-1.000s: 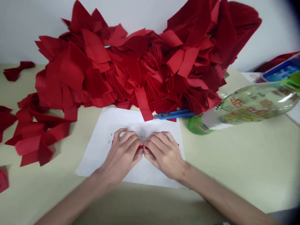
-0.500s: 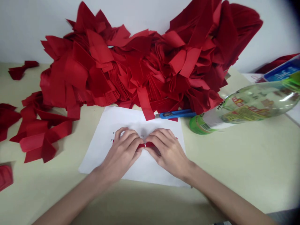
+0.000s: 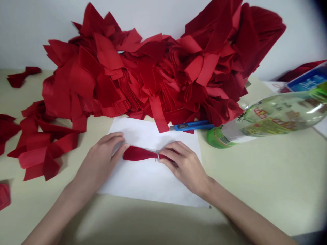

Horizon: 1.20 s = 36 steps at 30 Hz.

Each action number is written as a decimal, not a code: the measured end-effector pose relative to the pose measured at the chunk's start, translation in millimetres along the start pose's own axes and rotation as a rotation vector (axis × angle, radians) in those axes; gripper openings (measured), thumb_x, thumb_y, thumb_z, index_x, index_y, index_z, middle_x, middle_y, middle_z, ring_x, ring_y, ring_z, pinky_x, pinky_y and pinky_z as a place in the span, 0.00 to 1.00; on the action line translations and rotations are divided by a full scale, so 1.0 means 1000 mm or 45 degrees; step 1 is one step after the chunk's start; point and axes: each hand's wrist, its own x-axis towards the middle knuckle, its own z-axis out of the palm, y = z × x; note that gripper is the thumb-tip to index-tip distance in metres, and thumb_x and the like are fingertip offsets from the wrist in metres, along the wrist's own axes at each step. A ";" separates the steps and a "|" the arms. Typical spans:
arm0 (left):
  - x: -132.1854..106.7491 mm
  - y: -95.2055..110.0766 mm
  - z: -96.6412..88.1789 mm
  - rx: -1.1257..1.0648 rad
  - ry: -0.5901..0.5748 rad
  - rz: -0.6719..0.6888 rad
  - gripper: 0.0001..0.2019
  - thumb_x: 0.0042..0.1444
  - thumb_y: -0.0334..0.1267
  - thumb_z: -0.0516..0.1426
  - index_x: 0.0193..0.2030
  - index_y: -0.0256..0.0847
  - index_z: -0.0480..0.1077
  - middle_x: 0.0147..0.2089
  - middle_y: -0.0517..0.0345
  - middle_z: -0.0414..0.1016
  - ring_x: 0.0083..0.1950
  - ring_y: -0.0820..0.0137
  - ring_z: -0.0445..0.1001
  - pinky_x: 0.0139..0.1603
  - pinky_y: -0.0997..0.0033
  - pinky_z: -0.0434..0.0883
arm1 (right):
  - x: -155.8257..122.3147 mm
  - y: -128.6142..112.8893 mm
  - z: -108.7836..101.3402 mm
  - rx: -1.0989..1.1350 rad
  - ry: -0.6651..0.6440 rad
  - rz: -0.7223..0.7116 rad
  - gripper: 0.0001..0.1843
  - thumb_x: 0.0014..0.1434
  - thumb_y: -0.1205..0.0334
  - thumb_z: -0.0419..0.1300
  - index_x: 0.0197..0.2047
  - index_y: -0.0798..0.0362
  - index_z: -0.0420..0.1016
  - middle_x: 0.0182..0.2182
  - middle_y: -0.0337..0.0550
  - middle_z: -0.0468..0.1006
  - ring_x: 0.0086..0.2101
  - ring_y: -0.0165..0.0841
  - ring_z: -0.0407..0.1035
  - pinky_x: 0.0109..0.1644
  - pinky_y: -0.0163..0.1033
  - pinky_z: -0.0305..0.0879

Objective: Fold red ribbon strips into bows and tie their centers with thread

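Observation:
A small red fabric bow piece lies on a white paper sheet in front of me. My right hand pins its right half flat, fingers pressed down with the tips at the pinched middle. My left hand rests beside the bow's left end, fingers loosely stretched and holding nothing, the thumb near the fabric's tip.
A big heap of red fabric strips fills the back of the beige table. More red pieces lie at the left. A blue utility knife lies by the paper. A clear plastic bottle lies on its side at the right.
My left hand has slid left off the bow, uncovering its left half. The right hand stays pressed on the right half.

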 end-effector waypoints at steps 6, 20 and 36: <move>-0.006 0.011 0.001 -0.031 -0.047 0.005 0.13 0.60 0.45 0.50 0.35 0.42 0.71 0.46 0.55 0.73 0.48 0.62 0.70 0.47 0.60 0.68 | 0.006 0.015 -0.009 0.038 0.004 0.006 0.05 0.58 0.64 0.60 0.37 0.52 0.77 0.37 0.43 0.75 0.41 0.35 0.66 0.47 0.44 0.63; -0.005 0.012 0.016 -0.170 -0.021 -0.131 0.09 0.51 0.44 0.58 0.28 0.41 0.67 0.44 0.53 0.66 0.47 0.59 0.61 0.44 0.58 0.68 | 0.006 0.028 -0.038 0.098 0.125 0.207 0.12 0.58 0.58 0.59 0.44 0.52 0.74 0.43 0.45 0.75 0.46 0.37 0.68 0.52 0.43 0.64; -0.004 0.005 0.014 -0.229 -0.021 -0.141 0.10 0.52 0.44 0.56 0.25 0.42 0.70 0.44 0.54 0.67 0.45 0.61 0.64 0.42 0.60 0.68 | -0.001 0.052 -0.055 0.169 -0.266 0.771 0.06 0.51 0.60 0.60 0.34 0.49 0.69 0.26 0.34 0.78 0.28 0.31 0.73 0.30 0.34 0.64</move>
